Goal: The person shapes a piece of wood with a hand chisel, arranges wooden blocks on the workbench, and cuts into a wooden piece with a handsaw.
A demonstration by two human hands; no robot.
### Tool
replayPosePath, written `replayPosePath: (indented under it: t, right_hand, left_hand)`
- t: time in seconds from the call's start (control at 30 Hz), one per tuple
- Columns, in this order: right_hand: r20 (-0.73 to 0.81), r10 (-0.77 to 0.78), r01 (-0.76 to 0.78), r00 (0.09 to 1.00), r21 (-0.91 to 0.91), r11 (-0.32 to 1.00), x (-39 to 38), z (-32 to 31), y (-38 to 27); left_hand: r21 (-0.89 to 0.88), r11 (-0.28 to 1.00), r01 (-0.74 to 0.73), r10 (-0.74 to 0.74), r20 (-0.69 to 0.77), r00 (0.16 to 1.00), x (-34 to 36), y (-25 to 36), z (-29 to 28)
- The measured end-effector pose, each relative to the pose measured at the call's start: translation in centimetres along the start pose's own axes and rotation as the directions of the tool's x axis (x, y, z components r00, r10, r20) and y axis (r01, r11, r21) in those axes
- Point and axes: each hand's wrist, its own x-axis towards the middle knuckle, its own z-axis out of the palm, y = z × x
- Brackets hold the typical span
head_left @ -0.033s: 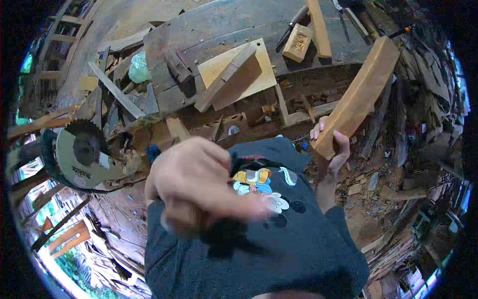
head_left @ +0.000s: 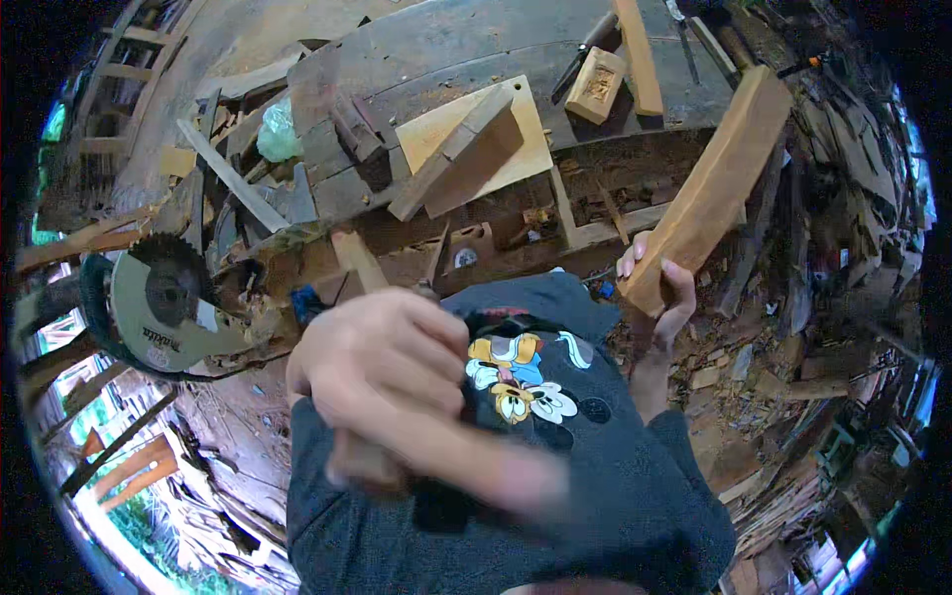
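Observation:
In my right hand (head_left: 666,288) is a thick squared length of brown timber (head_left: 709,188). The fingers and thumb wrap its lower end, and it slants up to the right. My left hand (head_left: 392,362) hangs in front of my dark printed shirt (head_left: 595,476), smeared by motion. One of its fingers points down to the right while others look bent. A brownish shape under that hand is too blurred to name, so whether it holds anything is unclear. Just beyond the left hand a pale piece of wood (head_left: 359,260) leans by the bench edge.
On the workbench (head_left: 416,45) lie a light board (head_left: 535,149) with a plank (head_left: 451,154) across it, a hollowed wood block (head_left: 596,87) and a narrow strip (head_left: 639,55). A circular saw (head_left: 159,307) with its blade showing stands at left. Scrap wood (head_left: 793,387) litters the right.
My left hand's pointing finger has swung downward, baring more of the shirt print. The timber in my right hand has barely shifted.

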Motion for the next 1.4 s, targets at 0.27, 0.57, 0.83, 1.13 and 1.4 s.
replayPosePath:
  t: [0.27,0.57,0.83,1.13,1.4]
  right_hand:
    - [0.019,0.11,-0.106,0.994,-0.153,0.983,0.3,2.7,1.3]
    - [0.067,0.208,-0.193,0.976,-0.18,0.965,0.6,2.5,2.3]
    - [0.049,0.263,-0.252,0.964,-0.163,0.954,0.2,2.0,2.8]
    - [0.038,0.309,-0.299,0.95,-0.16,0.941,0.0,1.9,3.3]
    - [0.025,0.39,-0.379,0.92,-0.188,0.906,-0.1,1.6,3.3]
  left_hand:
    - [0.608,0.764,0.217,-0.054,-0.276,0.96,1.7,0.8,4.3]
    - [0.598,0.788,0.147,0.014,-0.257,0.966,1.5,0.0,4.7]
    - [0.63,0.761,0.158,0.078,-0.331,0.94,1.8,-1.3,5.3]
    - [0.585,0.799,0.14,0.132,-0.397,0.908,1.3,-0.7,5.4]
    - [0.629,0.766,0.13,0.163,-0.386,0.908,1.8,-1.4,5.1]
